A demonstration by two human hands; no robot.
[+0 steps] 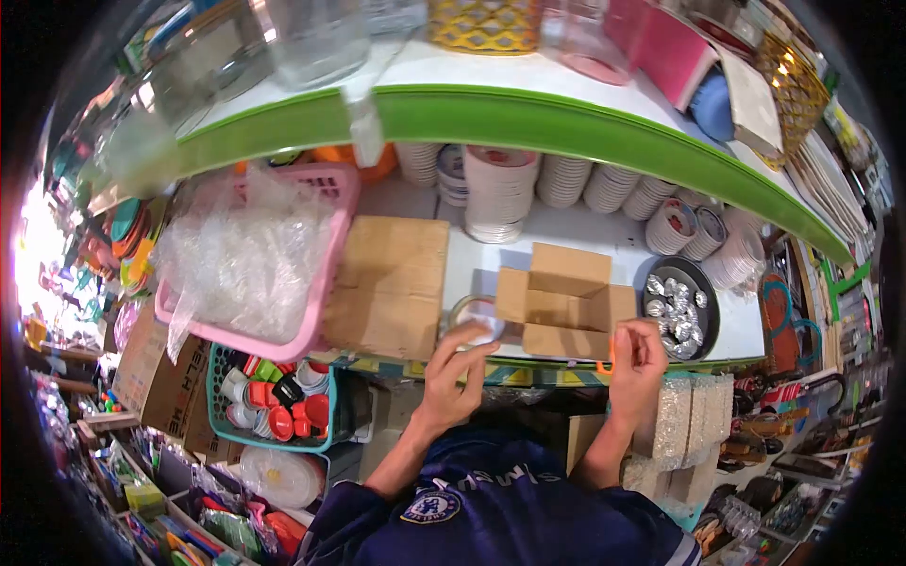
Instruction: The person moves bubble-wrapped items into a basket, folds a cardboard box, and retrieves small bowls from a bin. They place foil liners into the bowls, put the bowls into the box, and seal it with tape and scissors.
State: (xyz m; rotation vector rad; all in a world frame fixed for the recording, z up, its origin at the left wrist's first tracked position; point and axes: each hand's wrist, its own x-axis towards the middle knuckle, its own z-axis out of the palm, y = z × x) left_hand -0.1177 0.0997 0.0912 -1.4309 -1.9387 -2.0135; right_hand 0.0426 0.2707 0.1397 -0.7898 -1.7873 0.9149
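Note:
My left hand (451, 379) is open, its fingers apart and bent, with the fingertips overlapping a round, pale item with a tan rim (479, 316), perhaps a tape roll. Between my two hands stands a small cardboard box (564, 304), its flaps up and its inside showing no contents. Beside the box's front right corner, my right hand (637, 366) is closed in a pinch. A small orange piece (612, 353) shows at its fingers; I cannot tell what it is. Just right of the box sits a dark round pan (706, 338) with several foil-wrapped balls (675, 307).
Flattened cardboard (392, 278) lies left of the box, beside a pink basket (326, 274) of clear plastic wrap. Stacked white bowls (500, 193) line the back. A green-edged shelf (528, 113) holding glassware overhangs the work surface. A teal crate (269, 441) of cups stands low left.

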